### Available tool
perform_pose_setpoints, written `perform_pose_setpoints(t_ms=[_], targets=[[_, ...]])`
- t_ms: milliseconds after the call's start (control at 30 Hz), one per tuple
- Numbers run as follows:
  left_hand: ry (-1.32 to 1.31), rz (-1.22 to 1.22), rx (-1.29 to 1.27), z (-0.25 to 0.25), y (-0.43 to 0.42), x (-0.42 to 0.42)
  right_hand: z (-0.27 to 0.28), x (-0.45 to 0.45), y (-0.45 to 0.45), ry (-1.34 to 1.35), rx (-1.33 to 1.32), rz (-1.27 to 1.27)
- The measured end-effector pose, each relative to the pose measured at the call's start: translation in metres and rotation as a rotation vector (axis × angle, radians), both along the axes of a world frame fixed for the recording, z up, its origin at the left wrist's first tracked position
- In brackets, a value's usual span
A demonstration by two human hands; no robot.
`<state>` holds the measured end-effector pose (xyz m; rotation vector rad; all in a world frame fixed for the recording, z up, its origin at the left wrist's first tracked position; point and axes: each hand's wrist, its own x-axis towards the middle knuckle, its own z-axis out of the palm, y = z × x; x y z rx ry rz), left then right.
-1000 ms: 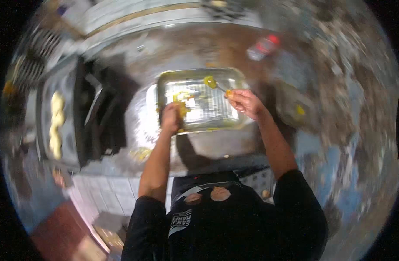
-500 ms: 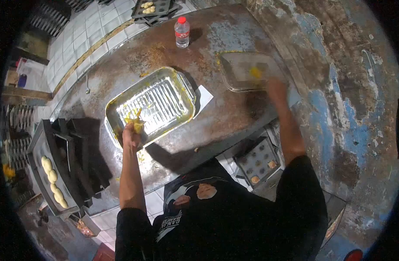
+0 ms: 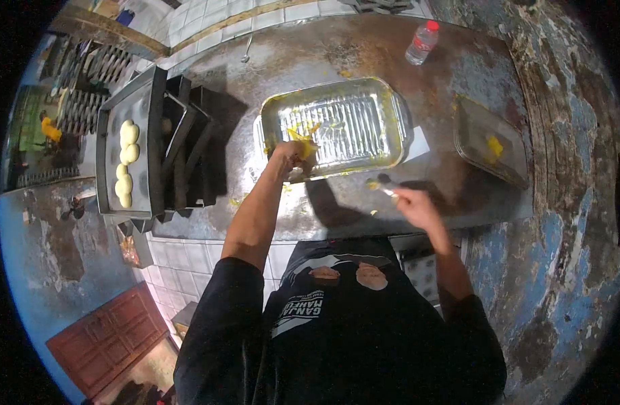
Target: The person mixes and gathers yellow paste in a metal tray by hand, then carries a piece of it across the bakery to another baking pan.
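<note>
My left hand (image 3: 291, 156) is closed around a yellow, crumpled thing (image 3: 306, 144), inside the near left corner of a rectangular metal pan (image 3: 354, 125). Yellow smears mark the pan's inner walls and floor. Below the pan's right half, my right hand (image 3: 418, 206) is closed on the pale handle of a small utensil (image 3: 384, 188), whose yellow-coated tip points left, above the table. A white sheet (image 3: 417, 144) shows beside the pan's right end. What exactly the left fingers hold is hard to make out.
A tray (image 3: 111, 128) with several pale dough pieces (image 3: 123, 181) rests on stacked trays at the left. At the back right stands a red-capped bottle (image 3: 421, 43). A shallow container (image 3: 502, 150) with a yellow lump is on the right; a spoon (image 3: 246, 51) lies at the back left.
The camera view has turned. My right hand has come from the right-hand container to below the pan, holding the utensil. My left hand stays in the pan's near left corner.
</note>
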<state>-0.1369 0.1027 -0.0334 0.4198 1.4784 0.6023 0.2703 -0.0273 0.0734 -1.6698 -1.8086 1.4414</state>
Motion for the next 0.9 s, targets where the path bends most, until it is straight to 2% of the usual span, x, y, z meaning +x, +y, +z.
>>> perform_pose_setpoints(t_ms=[33,67,100,133,200,233,300,400,467,533,600,633,667,700,733,800,833,900], targets=[[-0.03,-0.066,-0.006,-0.003,-0.001,-0.003,-0.01,-0.012,0.0,-0.001,-0.001,0.01],[-0.031,-0.06,-0.009,-0.006,0.002,-0.003,-0.02,-0.022,-0.002,-0.071,0.127,0.117],[0.005,-0.02,-0.029,-0.011,0.01,0.001,-0.029,-0.028,-0.004,-0.143,0.253,0.221],[0.036,0.019,-0.052,-0.017,0.016,0.007,-0.042,-0.028,-0.004,-0.151,0.246,0.222],[0.057,0.062,-0.084,-0.032,0.015,0.004,-0.058,-0.025,0.001,-0.202,0.407,0.292],[-0.032,0.001,-0.051,-0.042,0.013,-0.004,-0.052,-0.026,0.001,-0.21,0.403,0.296],[-0.127,-0.053,-0.015,-0.042,0.011,-0.007,-0.017,-0.037,0.007,-0.405,0.522,0.402],[0.076,-0.085,0.111,-0.001,0.002,0.006,0.037,-0.077,0.028,-0.313,0.408,0.299],[-0.103,0.084,-0.061,0.023,0.0,0.009,0.025,-0.099,0.055,-0.03,0.453,0.221],[-0.101,0.074,-0.061,0.029,0.001,0.008,0.01,-0.12,0.095,-0.106,0.486,0.372],[-0.093,0.064,-0.058,0.029,0.001,0.006,-0.041,-0.137,0.134,-0.14,0.583,0.595],[-0.163,0.077,-0.032,0.027,0.001,0.007,-0.045,-0.146,0.147,-0.139,0.583,0.599],[-0.234,0.092,-0.008,0.033,-0.001,0.01,-0.048,-0.155,0.156,-0.233,0.472,0.739],[-0.182,0.094,-0.014,0.038,-0.001,0.012,-0.051,-0.164,0.161,-0.328,0.355,0.878],[-0.184,0.102,-0.017,0.027,0.003,0.008,-0.054,-0.173,0.164,-0.327,0.353,0.886],[-0.139,-0.073,-0.02,-0.004,0.005,-0.001,-0.061,-0.189,0.164,-0.537,0.266,1.045],[-0.111,0.05,-0.06,0.029,0.003,0.011,-0.065,-0.19,0.163,-0.535,0.258,1.056],[-0.203,0.148,-0.06,0.015,0.002,0.014,-0.074,-0.189,0.163,-0.514,0.27,1.063]])
